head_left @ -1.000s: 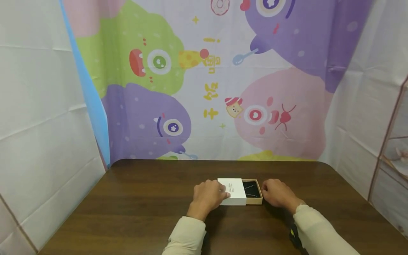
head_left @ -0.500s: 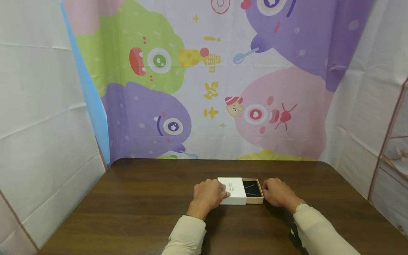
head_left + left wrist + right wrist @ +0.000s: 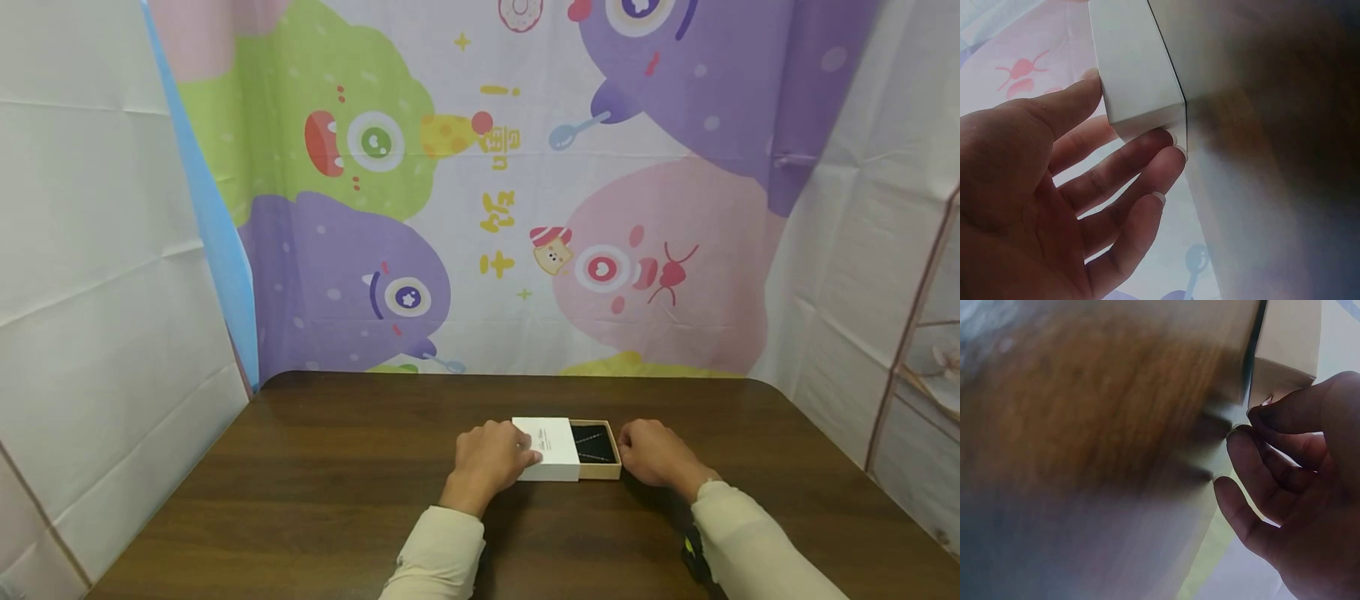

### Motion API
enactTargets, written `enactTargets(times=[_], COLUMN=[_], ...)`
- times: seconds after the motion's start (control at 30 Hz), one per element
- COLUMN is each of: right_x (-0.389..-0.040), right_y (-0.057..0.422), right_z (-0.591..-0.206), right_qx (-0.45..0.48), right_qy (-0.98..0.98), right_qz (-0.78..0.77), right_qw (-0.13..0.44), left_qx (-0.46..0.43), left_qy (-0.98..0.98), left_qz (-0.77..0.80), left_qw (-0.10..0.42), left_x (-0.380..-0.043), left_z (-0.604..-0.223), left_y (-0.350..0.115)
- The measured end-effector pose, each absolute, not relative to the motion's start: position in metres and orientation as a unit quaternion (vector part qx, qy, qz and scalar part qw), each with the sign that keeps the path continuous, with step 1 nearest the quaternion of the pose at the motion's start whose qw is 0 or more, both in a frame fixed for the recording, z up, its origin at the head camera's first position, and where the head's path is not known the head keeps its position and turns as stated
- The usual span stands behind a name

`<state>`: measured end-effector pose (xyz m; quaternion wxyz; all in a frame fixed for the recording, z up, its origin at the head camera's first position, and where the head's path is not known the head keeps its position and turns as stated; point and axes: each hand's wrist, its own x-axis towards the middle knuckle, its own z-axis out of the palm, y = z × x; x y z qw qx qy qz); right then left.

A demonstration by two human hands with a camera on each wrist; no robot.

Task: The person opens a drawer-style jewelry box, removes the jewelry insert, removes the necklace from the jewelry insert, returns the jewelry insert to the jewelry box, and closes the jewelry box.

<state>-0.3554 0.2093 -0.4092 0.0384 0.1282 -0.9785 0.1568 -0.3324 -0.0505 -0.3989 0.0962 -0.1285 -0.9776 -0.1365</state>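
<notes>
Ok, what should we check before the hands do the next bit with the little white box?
1. White cover held by the left hand: ok, its thumb is on top.
2. Right hand at the outer end of the tray: ok.
3. Right fingertips pinching the tray firmly: cannot tell.
4. Box resting on the table: ok.
5. Tray fully out: not ok, only partly.
6. Thin chain free under the cover: cannot tell, it's hidden there.

Your right hand (image 3: pixel 654 452) has edged a touch to the right since a second ago. The tray (image 3: pixel 600 472) came with it, now sliding slightly further out of the white cover (image 3: pixel 557 468), so you've got a bit more black insert (image 3: pixel 604 448) showing.
</notes>
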Motion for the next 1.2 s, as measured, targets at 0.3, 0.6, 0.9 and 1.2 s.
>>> enactTargets(times=[0.3, 0.6, 0.9, 1.2], right_x=[-0.3561, -0.3555, -0.3556, -0.357], right_y=[0.2089, 0.2093, 0.2105, 0.2118], right_z=[-0.4092, -0.4088, -0.4085, -0.4102], right_qx=[0.127, 0.132, 0.13, 0.134], right_qy=[-0.979, -0.978, -0.978, -0.977], right_qz=[0.157, 0.159, 0.161, 0.162], right_qw=[0.037, 0.039, 0.038, 0.043], left_qx=[-0.13, -0.131, -0.127, -0.128], left_qy=[-0.977, -0.977, -0.978, -0.977], left_qz=[-0.139, -0.134, -0.131, -0.133], left_qw=[0.1, 0.101, 0.1, 0.102], left_x=[-0.3322, -0.3322, -0.3329, -0.3328], left_z=[-0.3987, -0.3992, -0.3992, -0.3993], left_y=[-0.0514, -0.0509, -0.0497, -0.0503])
